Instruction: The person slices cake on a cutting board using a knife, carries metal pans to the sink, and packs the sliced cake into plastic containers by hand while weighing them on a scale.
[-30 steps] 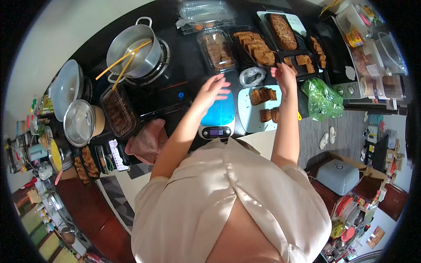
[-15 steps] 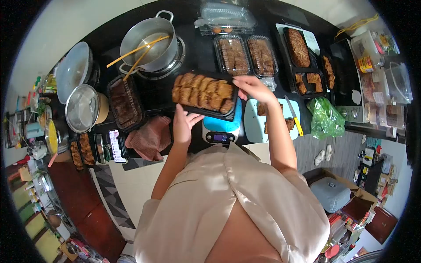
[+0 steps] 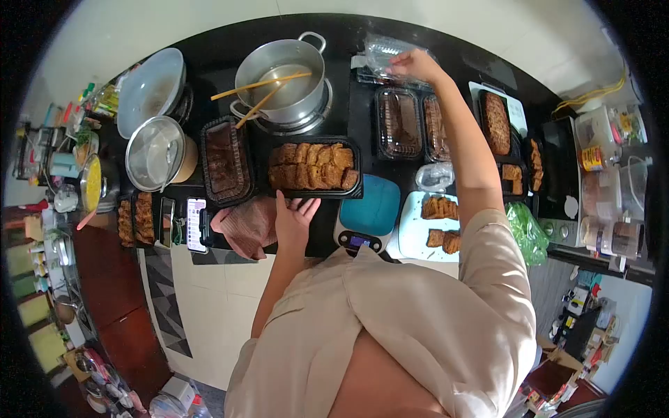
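Note:
My left hand (image 3: 294,219) grips the near edge of a black plastic tray (image 3: 358,182), fingers under it and thumb at its side. Rows of browned, sliced food (image 3: 311,166) fill the tray. Far off at the back of the counter, my right hand (image 3: 412,65) has its bent fingers on a clear plastic lid (image 3: 387,50) in a stack. A kitchen scale (image 3: 369,205) with a blue top sits right of the tray. Two clear-lidded trays of dark food (image 3: 399,125) lie below my right hand; my forearm partly covers one.
A pot (image 3: 282,70) with chopsticks (image 3: 261,85) stands on the stove behind the tray. Left are another lidded tray (image 3: 228,164), a pink cloth (image 3: 245,226) and a phone (image 3: 196,224). A light-blue board (image 3: 412,240) with cut pieces and a green bag (image 3: 527,233) lie right.
My right hand has let go of the filled tray and reached to the lids at the back. The tray has levelled out, with my left hand still on it.

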Demonstrator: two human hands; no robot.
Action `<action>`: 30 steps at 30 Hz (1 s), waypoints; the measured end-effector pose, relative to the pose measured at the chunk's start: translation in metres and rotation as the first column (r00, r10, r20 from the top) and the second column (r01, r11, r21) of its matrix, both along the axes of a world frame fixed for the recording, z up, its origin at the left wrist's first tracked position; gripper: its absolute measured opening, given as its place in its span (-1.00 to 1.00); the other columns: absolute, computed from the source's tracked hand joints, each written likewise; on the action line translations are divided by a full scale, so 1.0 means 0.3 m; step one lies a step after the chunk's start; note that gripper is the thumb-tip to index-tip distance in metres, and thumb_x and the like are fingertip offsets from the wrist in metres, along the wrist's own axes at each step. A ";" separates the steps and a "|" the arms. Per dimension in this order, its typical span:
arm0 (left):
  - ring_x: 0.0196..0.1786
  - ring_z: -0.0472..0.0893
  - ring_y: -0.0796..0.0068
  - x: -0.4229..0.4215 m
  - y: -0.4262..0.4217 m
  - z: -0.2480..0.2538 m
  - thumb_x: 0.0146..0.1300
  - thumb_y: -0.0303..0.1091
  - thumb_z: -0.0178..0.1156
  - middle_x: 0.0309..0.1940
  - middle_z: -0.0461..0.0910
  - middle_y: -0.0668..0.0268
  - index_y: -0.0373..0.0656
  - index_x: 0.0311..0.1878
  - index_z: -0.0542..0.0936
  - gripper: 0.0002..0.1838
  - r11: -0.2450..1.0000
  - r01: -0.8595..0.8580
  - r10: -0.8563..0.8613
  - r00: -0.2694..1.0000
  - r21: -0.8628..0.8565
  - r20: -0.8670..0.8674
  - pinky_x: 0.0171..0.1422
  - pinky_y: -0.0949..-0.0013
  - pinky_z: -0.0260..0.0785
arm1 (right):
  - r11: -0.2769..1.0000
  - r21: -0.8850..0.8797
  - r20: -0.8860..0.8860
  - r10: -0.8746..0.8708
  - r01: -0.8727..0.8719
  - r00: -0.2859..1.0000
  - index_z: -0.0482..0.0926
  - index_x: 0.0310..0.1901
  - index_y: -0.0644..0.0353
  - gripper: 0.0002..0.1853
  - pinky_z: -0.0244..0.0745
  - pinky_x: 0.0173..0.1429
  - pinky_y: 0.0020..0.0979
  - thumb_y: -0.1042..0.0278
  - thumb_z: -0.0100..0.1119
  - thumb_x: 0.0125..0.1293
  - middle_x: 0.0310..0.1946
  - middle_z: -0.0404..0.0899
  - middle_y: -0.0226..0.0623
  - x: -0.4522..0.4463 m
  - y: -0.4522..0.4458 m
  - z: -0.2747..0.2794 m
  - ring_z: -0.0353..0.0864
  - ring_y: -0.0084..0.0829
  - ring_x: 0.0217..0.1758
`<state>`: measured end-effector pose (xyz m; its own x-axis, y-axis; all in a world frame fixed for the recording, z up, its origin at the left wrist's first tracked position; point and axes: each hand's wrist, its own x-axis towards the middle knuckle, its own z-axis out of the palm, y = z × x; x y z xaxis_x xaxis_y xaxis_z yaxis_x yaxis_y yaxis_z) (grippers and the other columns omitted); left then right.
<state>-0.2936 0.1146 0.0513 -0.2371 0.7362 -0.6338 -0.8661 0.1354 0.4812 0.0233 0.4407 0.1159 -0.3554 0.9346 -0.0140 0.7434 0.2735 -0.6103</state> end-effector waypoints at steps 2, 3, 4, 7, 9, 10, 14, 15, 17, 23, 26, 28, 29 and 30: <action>0.28 0.20 -0.22 0.005 0.003 -0.002 0.32 -0.01 0.06 0.05 0.20 -0.09 -0.26 0.01 0.19 -0.49 0.997 -0.039 0.045 0.993 -0.060 0.106 0.34 -0.17 0.22 | 0.999 -0.004 0.142 0.041 -0.041 0.989 0.71 -0.24 0.07 -0.72 0.51 -0.05 -0.40 0.16 0.39 0.02 -0.30 0.69 -0.25 0.005 0.019 -0.013 0.66 -0.38 -0.23; 0.28 0.20 -0.22 0.003 -0.005 -0.001 0.32 -0.01 0.06 0.05 0.20 -0.09 -0.26 0.01 0.19 -0.49 0.997 -0.047 0.053 0.993 -0.062 0.105 0.34 -0.17 0.22 | 0.999 -0.006 0.141 0.050 -0.050 0.989 0.71 -0.24 0.07 -0.72 0.51 -0.05 -0.40 0.16 0.39 0.02 -0.30 0.69 -0.25 0.009 0.023 -0.012 0.66 -0.38 -0.23; 0.27 0.23 -0.21 -0.005 -0.015 0.003 0.33 0.01 0.02 0.02 0.24 -0.07 -0.25 0.00 0.22 -0.51 1.000 0.016 -0.016 0.993 0.007 0.114 0.33 -0.14 0.23 | 0.996 0.028 0.146 0.078 -0.083 0.986 0.70 -0.22 0.14 -0.70 0.50 -0.06 -0.42 0.18 0.39 0.03 -0.29 0.69 -0.22 0.011 0.029 -0.012 0.65 -0.41 -0.24; 0.22 0.31 -0.20 -0.019 -0.041 0.019 0.35 0.02 -0.03 -0.01 0.30 -0.06 -0.25 0.03 0.24 -0.52 0.992 0.116 -0.120 0.988 0.047 0.095 0.32 -0.07 0.26 | 0.993 0.022 0.064 0.114 -0.116 0.991 0.69 -0.21 0.20 -0.70 0.49 -0.06 -0.45 0.21 0.38 0.06 -0.28 0.69 -0.21 0.020 0.043 -0.005 0.63 -0.48 -0.24; 0.19 0.36 -0.20 -0.022 -0.055 0.021 0.36 0.01 -0.04 -0.02 0.33 -0.05 -0.26 0.06 0.25 -0.51 0.987 0.158 -0.159 0.984 0.023 0.076 0.31 -0.04 0.28 | 0.993 -0.015 -0.019 0.114 -0.114 0.993 0.70 -0.21 0.19 -0.72 0.48 -0.05 -0.46 0.23 0.38 0.07 -0.27 0.69 -0.24 0.029 0.054 -0.002 0.62 -0.51 -0.23; 0.16 0.40 -0.17 -0.022 -0.066 0.017 0.37 -0.01 -0.06 0.00 0.34 -0.06 -0.26 0.09 0.24 -0.51 0.983 0.181 -0.179 0.981 -0.024 0.077 0.30 -0.02 0.29 | 0.990 -0.076 -0.038 0.114 -0.117 0.993 0.70 -0.21 0.18 -0.73 0.47 -0.03 -0.47 0.24 0.37 0.08 -0.27 0.69 -0.27 0.031 0.061 -0.003 0.60 -0.53 -0.22; 0.17 0.41 -0.09 -0.018 -0.101 -0.007 0.39 -0.03 -0.09 0.03 0.38 -0.05 -0.27 0.15 0.24 -0.51 0.967 0.244 -0.239 0.969 -0.074 0.065 0.29 0.03 0.31 | 0.971 -0.161 -0.071 0.166 -0.175 0.984 0.70 -0.21 0.19 -0.75 0.45 0.01 -0.48 0.24 0.34 0.13 -0.29 0.69 -0.33 0.053 0.099 -0.023 0.58 -0.55 -0.22; 0.17 0.41 -0.09 -0.016 -0.108 -0.015 0.39 -0.03 -0.09 0.03 0.38 -0.05 -0.27 0.15 0.24 -0.51 0.973 0.218 -0.214 0.975 -0.073 0.064 0.29 0.03 0.31 | 0.966 -0.160 -0.072 0.191 -0.201 0.979 0.70 -0.21 0.19 -0.75 0.45 0.01 -0.48 0.24 0.34 0.13 -0.29 0.69 -0.33 0.056 0.104 -0.019 0.58 -0.55 -0.22; 0.13 0.44 -0.08 -0.019 -0.127 -0.025 0.39 -0.04 -0.08 0.03 0.40 -0.07 -0.27 0.16 0.24 -0.50 0.966 0.257 -0.255 0.964 -0.027 0.071 0.26 0.02 0.33 | 0.966 -0.149 -0.148 0.191 -0.213 0.970 0.69 -0.19 0.20 -0.75 0.44 0.00 -0.50 0.23 0.30 0.17 -0.30 0.68 -0.33 0.056 0.097 -0.015 0.56 -0.56 -0.22; 0.03 0.52 0.04 -0.008 -0.156 0.009 0.39 -0.08 -0.09 -0.02 0.42 -0.03 -0.30 0.14 0.26 -0.53 0.965 0.262 -0.261 0.963 0.002 0.063 0.15 0.13 0.42 | 0.972 -0.114 -0.189 0.182 -0.205 0.965 0.63 -0.16 0.31 -0.73 0.43 -0.16 -0.51 0.25 0.15 0.30 -0.45 0.60 -0.46 0.049 0.143 -0.070 0.49 -0.66 -0.32; 0.00 0.54 0.09 0.002 -0.172 0.018 0.39 -0.11 -0.08 -0.04 0.45 -0.01 -0.29 0.14 0.28 -0.55 0.967 0.254 -0.254 0.967 0.014 0.034 0.13 0.14 0.42 | 0.939 0.294 0.153 0.140 -0.180 0.978 0.55 -0.24 0.27 -0.85 0.47 -0.20 -0.38 0.38 0.12 0.25 -0.47 0.61 -0.27 -0.024 0.065 -0.025 0.59 -0.38 -0.36; -0.01 0.55 0.10 0.010 -0.172 0.016 0.39 -0.12 -0.08 -0.05 0.46 0.00 -0.29 0.13 0.30 -0.56 0.965 0.261 -0.261 0.965 0.015 0.021 0.13 0.15 0.43 | 0.779 0.565 0.340 0.080 -0.271 0.937 0.49 -0.29 0.21 -0.87 0.47 -0.22 -0.23 0.48 0.16 0.09 -0.48 0.57 -0.10 -0.046 0.022 -0.008 0.59 -0.10 -0.33; -0.02 0.56 0.12 0.015 -0.172 0.013 0.38 -0.12 -0.07 -0.06 0.48 0.02 -0.28 0.12 0.31 -0.57 0.962 0.272 -0.272 0.962 0.012 0.017 0.11 0.16 0.43 | 0.777 0.563 0.344 0.087 -0.280 0.935 0.49 -0.29 0.21 -0.87 0.47 -0.22 -0.23 0.48 0.16 0.09 -0.48 0.57 -0.10 -0.047 0.013 -0.008 0.59 -0.10 -0.33; -0.03 0.56 0.14 0.021 -0.172 0.011 0.37 -0.12 -0.07 -0.07 0.49 0.04 -0.27 0.11 0.33 -0.58 0.959 0.282 -0.282 0.959 0.009 0.013 0.10 0.17 0.43 | 0.774 0.596 0.262 0.063 -0.213 0.963 0.47 -0.27 0.20 -0.82 0.44 -0.18 -0.20 0.46 0.19 0.06 -0.47 0.56 -0.13 -0.047 0.004 -0.012 0.58 -0.10 -0.35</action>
<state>-0.2874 0.0630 0.0548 -0.0103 0.7763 -0.6303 -0.8000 0.3718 0.4709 0.0091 0.4420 0.1123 -0.5391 0.7100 0.4530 0.7585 0.6431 -0.1051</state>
